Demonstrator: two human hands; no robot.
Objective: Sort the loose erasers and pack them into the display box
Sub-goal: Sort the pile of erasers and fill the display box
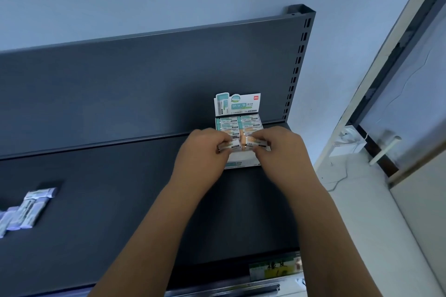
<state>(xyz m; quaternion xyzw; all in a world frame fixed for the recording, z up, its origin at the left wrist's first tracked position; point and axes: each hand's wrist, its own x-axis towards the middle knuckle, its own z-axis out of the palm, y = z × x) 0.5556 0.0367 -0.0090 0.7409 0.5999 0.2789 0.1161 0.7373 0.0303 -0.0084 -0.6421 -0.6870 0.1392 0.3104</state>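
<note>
A white and teal display box point(237, 106) stands on the dark shelf, its printed header card upright at the back. Rows of wrapped erasers point(239, 124) fill its rear part. My left hand point(200, 152) pinches an orange-banded eraser point(233, 145) over the box's front left. My right hand point(277, 149) pinches another orange-banded eraser point(253, 143) over the front right. Both erasers sit side by side just above the box's front row. The front of the box point(241, 164) shows below my fingers.
Several loose wrapped erasers point(29, 207) lie in a blurred pile at the shelf's left. The dark shelf point(108, 188) has a back panel and a slotted upright point(298, 62) on the right. A price label point(275, 269) sits on the front rail. A white door frame stands at the right.
</note>
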